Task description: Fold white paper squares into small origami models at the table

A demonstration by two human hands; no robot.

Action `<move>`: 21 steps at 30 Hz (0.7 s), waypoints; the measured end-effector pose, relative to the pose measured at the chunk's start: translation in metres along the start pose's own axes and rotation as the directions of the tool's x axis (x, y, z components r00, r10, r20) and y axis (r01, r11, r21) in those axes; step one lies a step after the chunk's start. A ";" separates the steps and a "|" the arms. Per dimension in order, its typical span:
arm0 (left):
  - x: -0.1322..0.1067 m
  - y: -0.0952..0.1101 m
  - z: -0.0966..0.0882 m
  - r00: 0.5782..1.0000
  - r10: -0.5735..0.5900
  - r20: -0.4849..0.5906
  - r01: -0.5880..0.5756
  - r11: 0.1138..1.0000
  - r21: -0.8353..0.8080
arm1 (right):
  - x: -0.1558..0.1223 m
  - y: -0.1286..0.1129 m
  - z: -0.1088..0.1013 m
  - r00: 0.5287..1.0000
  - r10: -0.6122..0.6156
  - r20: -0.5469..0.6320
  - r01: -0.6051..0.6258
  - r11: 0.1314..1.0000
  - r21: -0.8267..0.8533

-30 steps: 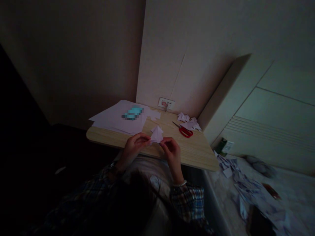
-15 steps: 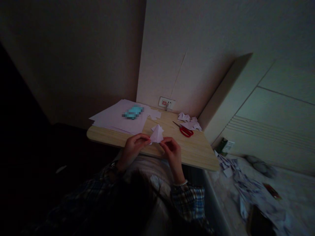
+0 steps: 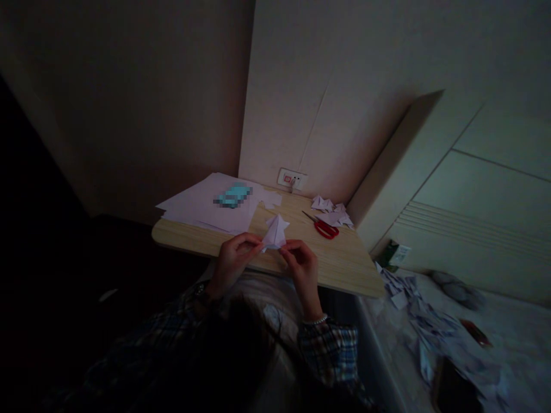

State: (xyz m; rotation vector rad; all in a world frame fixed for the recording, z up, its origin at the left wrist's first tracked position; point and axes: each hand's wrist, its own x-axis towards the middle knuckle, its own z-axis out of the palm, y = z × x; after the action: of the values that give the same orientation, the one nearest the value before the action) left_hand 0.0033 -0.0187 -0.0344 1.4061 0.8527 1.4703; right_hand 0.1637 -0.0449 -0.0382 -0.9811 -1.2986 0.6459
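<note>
A small piece of folded white paper (image 3: 275,232), pointed at the top with side flaps, is held above the near edge of the wooden tabletop (image 3: 297,267). My left hand (image 3: 235,255) pinches its lower left corner between thumb and fingertips. On the opposite side, my right hand (image 3: 301,261) pinches the lower right corner. Right of the paper lie red-handled scissors (image 3: 326,230), blades pointing to the upper left. Several folded paper pieces (image 3: 322,204) sit behind them, and one lies close against the scissors.
White paper sheets (image 3: 193,201) cover the table's left side, with a blurred turquoise object (image 3: 233,195) on top. Cut paper scraps (image 3: 270,199) lie beside them. A wall socket (image 3: 292,179) is above the back edge. Many papers (image 3: 430,315) are strewn on the bed at right.
The folded paper has tilted slightly, so its top point and side flaps show more clearly. Both hands keep their pinch at nearly the same place.
</note>
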 end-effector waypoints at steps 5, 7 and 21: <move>0.001 0.002 0.000 1.000 -0.024 -0.009 0.024 0.999 -0.033 | 0.001 -0.001 0.004 1.000 0.002 0.005 -0.002 0.998 0.063; 0.001 0.002 0.001 0.999 -0.037 -0.009 0.037 0.999 -0.036 | 0.001 -0.003 0.005 1.000 0.017 0.004 -0.017 0.996 0.088; 0.007 0.002 0.004 0.998 -0.065 0.012 0.066 0.995 -0.069 | 0.000 -0.002 0.008 0.996 0.076 -0.041 -0.069 0.986 0.150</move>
State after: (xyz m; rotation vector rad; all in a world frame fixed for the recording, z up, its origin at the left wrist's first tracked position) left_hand 0.0071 -0.0139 -0.0294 1.3206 0.8263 1.4291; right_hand 0.1556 -0.0438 -0.0365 -0.9190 -1.1610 0.7605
